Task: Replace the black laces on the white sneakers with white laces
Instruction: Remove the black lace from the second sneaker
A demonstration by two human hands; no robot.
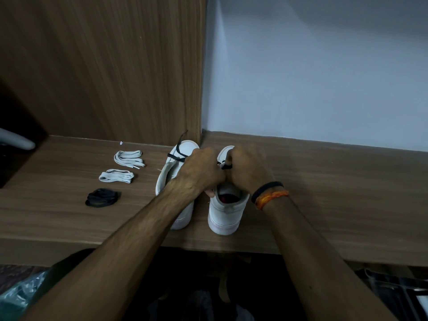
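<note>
Unlacing the right-hand sneaker

The black lace is pinched in the right hand fingers over the sneaker near the counter front edge; left hand steadies it (grip hidden). Next: draw it out; white laces wait toward the left.

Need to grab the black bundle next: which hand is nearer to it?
Left. The left hand is over the sneakers, right of the black bundle; the right hand is farther right still.
</note>
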